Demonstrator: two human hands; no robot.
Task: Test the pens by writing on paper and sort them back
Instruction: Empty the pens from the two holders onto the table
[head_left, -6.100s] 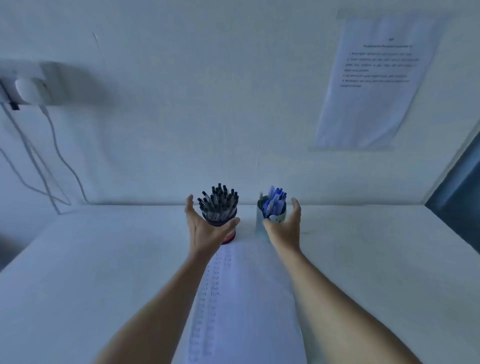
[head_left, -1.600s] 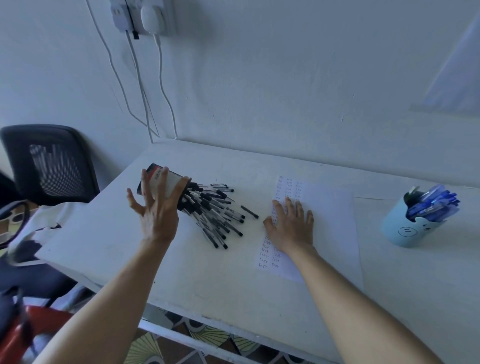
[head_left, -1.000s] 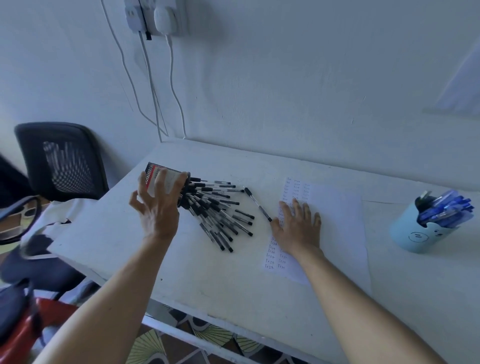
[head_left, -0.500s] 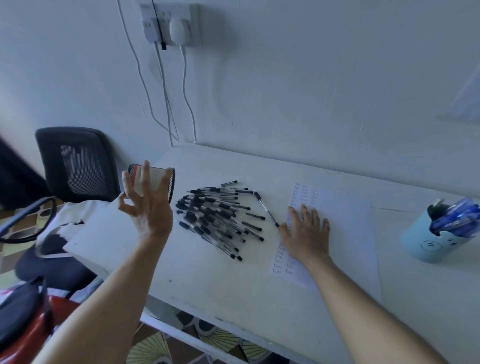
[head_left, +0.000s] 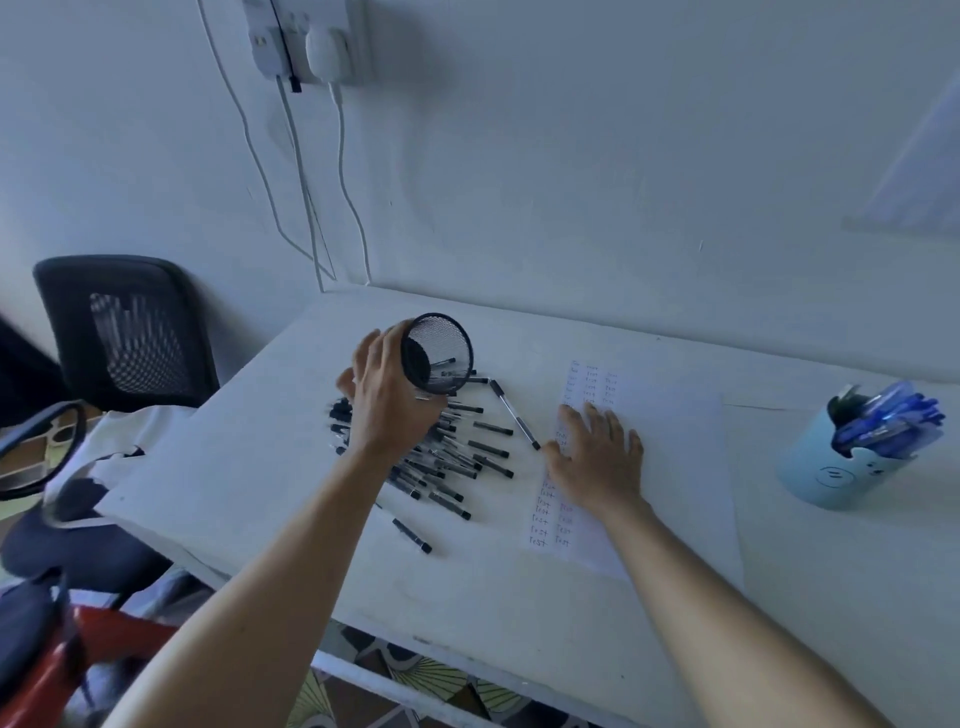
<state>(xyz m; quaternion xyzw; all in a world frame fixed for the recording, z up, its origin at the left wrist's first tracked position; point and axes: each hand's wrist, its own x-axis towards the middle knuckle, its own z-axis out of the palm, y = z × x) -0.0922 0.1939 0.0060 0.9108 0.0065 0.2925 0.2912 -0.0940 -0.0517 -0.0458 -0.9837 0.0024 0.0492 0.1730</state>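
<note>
My left hand (head_left: 392, 402) grips a black mesh pen cup (head_left: 436, 356), tilted with its empty mouth facing me, above a pile of black pens (head_left: 457, 457) spilled on the white table (head_left: 467, 587). One pen (head_left: 411, 535) lies apart nearer the front edge. My right hand (head_left: 597, 457) rests flat, fingers spread, on a sheet of paper (head_left: 670, 467) with columns of written words down its left side. A light blue cup (head_left: 831, 467) full of blue pens (head_left: 888, 421) stands at the right.
A black mesh office chair (head_left: 130, 332) stands left of the table. A wall socket with plugs (head_left: 306, 41) hangs above, its cables (head_left: 311, 208) running down to the table's back corner. A bag and red object (head_left: 41, 649) sit low left. A sheet (head_left: 919, 171) hangs on the wall.
My left hand has carried the mesh cup rightward over the pen pile and turned its mouth toward me. One pen now lies apart near the front. My right hand stays on the paper.
</note>
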